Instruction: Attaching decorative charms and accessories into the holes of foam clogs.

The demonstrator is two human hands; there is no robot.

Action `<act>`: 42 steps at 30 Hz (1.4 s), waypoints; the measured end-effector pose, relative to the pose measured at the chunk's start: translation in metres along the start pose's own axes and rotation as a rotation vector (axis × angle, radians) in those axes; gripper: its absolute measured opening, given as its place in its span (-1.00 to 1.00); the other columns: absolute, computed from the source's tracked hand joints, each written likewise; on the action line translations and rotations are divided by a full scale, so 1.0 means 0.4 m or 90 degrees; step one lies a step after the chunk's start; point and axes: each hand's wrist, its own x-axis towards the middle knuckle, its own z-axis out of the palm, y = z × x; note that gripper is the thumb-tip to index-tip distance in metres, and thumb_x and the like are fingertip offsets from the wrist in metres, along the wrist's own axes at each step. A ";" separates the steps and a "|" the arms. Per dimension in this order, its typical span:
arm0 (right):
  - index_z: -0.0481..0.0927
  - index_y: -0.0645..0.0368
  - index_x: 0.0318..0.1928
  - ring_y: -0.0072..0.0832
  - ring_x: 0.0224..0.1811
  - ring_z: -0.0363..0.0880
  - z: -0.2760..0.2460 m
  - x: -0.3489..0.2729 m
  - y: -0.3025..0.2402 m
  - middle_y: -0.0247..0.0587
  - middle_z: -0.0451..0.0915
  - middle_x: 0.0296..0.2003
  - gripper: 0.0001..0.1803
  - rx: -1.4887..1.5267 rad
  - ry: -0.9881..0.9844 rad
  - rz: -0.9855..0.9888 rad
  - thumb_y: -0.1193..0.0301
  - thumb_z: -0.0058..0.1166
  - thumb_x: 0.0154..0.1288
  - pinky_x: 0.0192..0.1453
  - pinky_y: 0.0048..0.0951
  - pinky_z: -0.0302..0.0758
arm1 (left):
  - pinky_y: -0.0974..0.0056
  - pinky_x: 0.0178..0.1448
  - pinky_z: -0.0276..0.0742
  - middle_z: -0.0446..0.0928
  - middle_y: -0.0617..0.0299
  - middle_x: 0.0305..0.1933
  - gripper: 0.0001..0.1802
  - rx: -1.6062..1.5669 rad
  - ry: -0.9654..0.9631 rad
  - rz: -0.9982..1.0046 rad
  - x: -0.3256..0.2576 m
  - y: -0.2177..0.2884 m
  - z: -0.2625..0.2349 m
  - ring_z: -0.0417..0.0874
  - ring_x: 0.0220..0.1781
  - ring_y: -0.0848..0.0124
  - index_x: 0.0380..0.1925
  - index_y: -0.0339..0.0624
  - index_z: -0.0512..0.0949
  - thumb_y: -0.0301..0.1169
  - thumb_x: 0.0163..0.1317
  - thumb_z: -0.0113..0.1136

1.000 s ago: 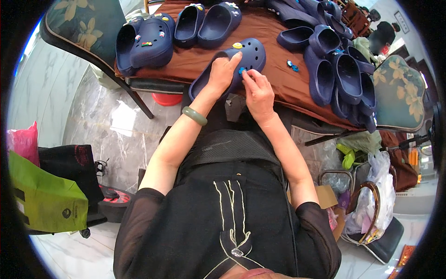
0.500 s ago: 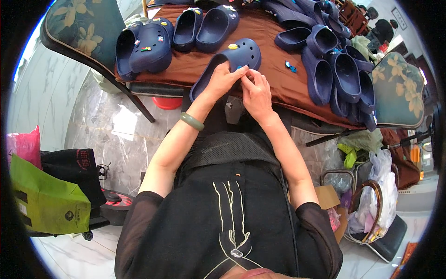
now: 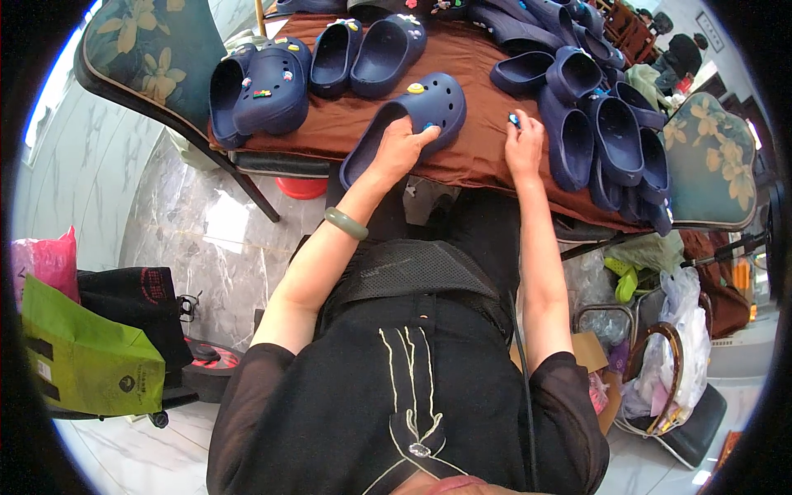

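My left hand (image 3: 399,150) is closed on a navy clog (image 3: 442,97), its fingers inside the foot opening and the thumb on the upper. A yellow-and-white charm (image 3: 416,87) sits on that clog, and a small blue piece shows by my thumb. Over the brown cloth, my right hand (image 3: 525,150) pinches a small blue charm (image 3: 514,120) between its fingertips. Left of the held clog stand two pairs of navy clogs; the clog with several charms (image 3: 272,91) and the open-heeled clog (image 3: 384,59) are among them.
A heap of plain navy clogs (image 3: 615,136) lies at the table's right. Brown cloth (image 3: 483,157) covers the table. Flowered chair backs (image 3: 153,49) flank it. On the floor side are a green bag (image 3: 91,351), a red basin (image 3: 300,188) and a chair with plastic bags (image 3: 681,330).
My right hand has left the held clog and moved right to the blue charm on the cloth, which it now pinches. My left hand stays on the clog.
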 end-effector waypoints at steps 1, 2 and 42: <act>0.55 0.12 -0.05 -0.07 0.00 0.41 0.010 0.008 0.019 -0.02 0.46 -0.10 -0.69 -0.090 -0.004 0.025 0.32 0.10 0.19 0.08 -0.16 0.37 | 0.37 0.07 0.39 0.56 0.26 -0.13 -0.63 0.001 0.002 0.001 0.008 -0.015 -0.003 0.51 -0.10 0.50 -0.03 -0.32 0.49 -0.40 0.17 0.21; 0.54 0.10 -0.03 -0.05 -0.01 0.41 0.011 0.015 0.013 0.00 0.45 -0.10 -0.67 -0.179 -0.010 0.047 0.28 0.09 0.21 0.07 -0.14 0.36 | 0.36 0.07 0.39 0.55 0.25 -0.11 -0.63 0.004 0.016 0.011 0.012 -0.026 -0.009 0.52 -0.09 0.49 -0.03 -0.33 0.48 -0.42 0.16 0.20; 0.63 0.05 -0.22 -0.38 -0.14 0.47 -0.027 -0.028 -0.289 -0.36 0.56 -0.29 -0.78 -0.041 0.060 -0.351 0.43 0.17 0.04 -0.05 -0.33 0.39 | 0.30 0.26 0.25 0.42 0.20 0.11 -0.47 -0.069 -0.078 0.062 -0.027 -0.031 -0.016 0.41 0.13 0.41 0.15 -0.32 0.32 -0.39 0.18 0.17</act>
